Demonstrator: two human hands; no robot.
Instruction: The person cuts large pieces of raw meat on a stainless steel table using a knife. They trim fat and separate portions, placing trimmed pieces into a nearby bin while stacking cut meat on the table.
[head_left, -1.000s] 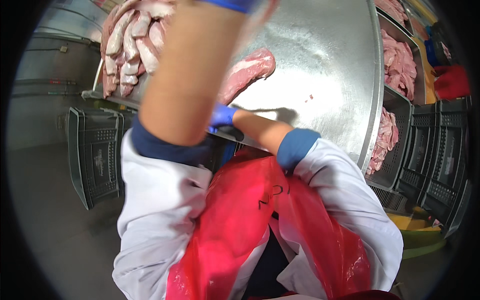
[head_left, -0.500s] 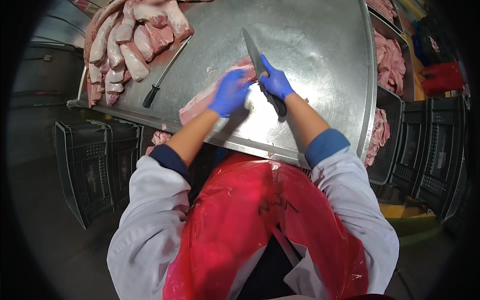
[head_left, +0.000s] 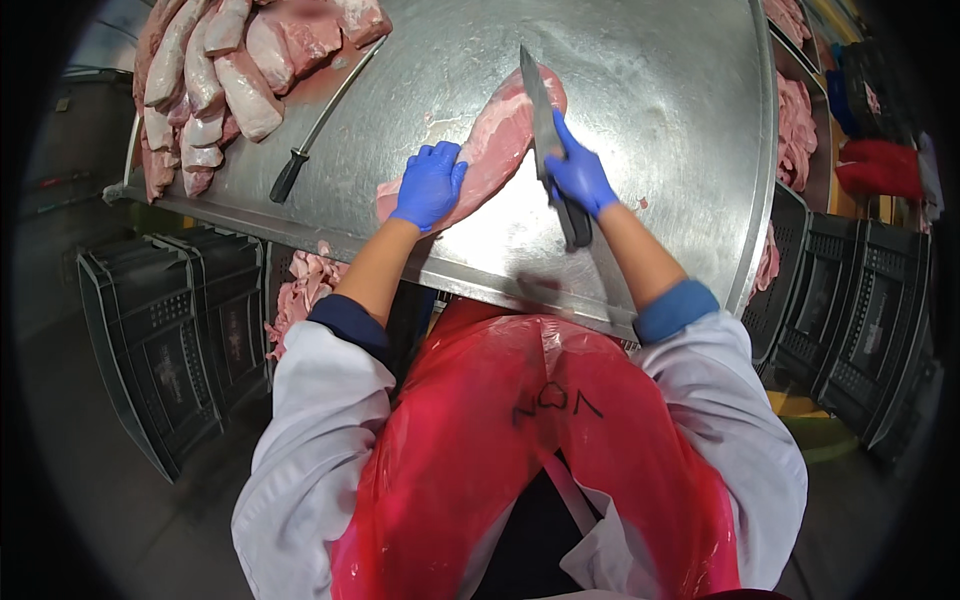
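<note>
A long pink piece of meat (head_left: 497, 145) lies slantwise on the steel table, its far end up and to the right. My left hand (head_left: 430, 185), in a blue glove, rests over its near part with fingers stretched out and thumb apart. My right hand (head_left: 582, 178), gloved too, is closed round the black handle of a knife (head_left: 541, 110). The blade points away from me and overlaps the right side of the meat's far end; whether it touches the meat I cannot tell. A sharpening steel (head_left: 325, 120) with a black handle lies to the left.
Several pale meat pieces (head_left: 250, 90) are heaped at the table's far left. The steel table (head_left: 660, 120) ends in a raised rim near my red apron. Dark crates (head_left: 165, 340) stand below on the left, others (head_left: 850, 290) on the right. Meat trimmings (head_left: 305, 290) fill containers at both sides.
My left hand has settled lower on the meat, away from the knife. More of the meat's far end shows. The knife has shifted slightly right, and the whole view has moved a little.
</note>
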